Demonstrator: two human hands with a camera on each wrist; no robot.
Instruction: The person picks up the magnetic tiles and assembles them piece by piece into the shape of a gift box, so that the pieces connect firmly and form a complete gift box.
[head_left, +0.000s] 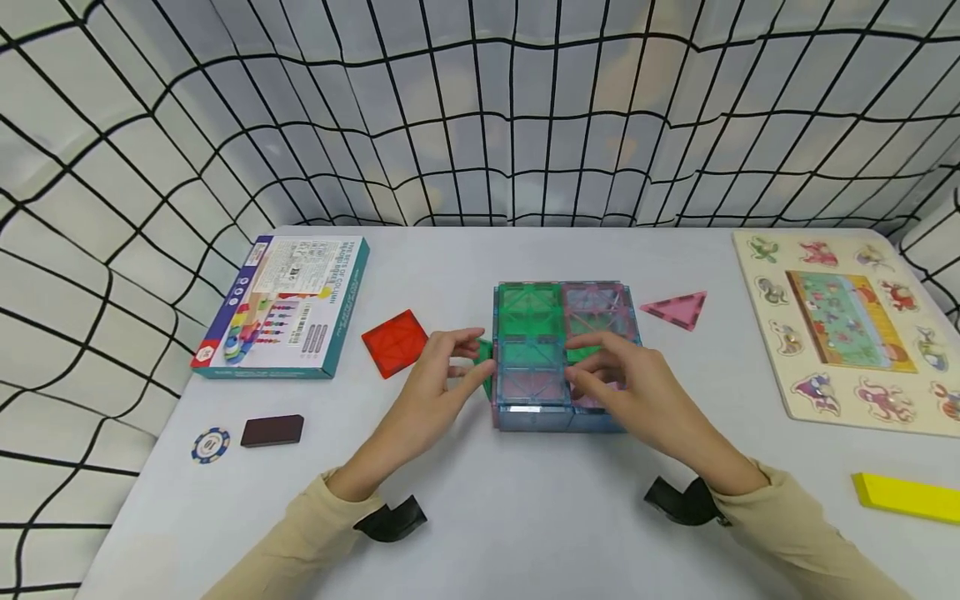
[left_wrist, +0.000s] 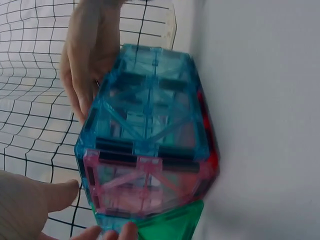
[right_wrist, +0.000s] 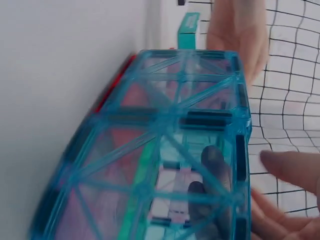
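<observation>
A box-shaped build of see-through magnetic tiles, blue, green and pink, stands before me. My left hand is at its left side, fingers and thumb apart, close to a green tile by the wall. In the left wrist view a pink tile forms that side. My right hand is over the right half of the build, fingers bent slightly toward the middle. Through a blue tile in the right wrist view, dark fingertips show behind it. Whether they touch a tile is unclear.
Left of the build lie a red square tile, a boxed toy, a dark brown block and a poker chip. On the right are a pink triangle tile, a wooden puzzle board and a yellow block. Black netting stands behind.
</observation>
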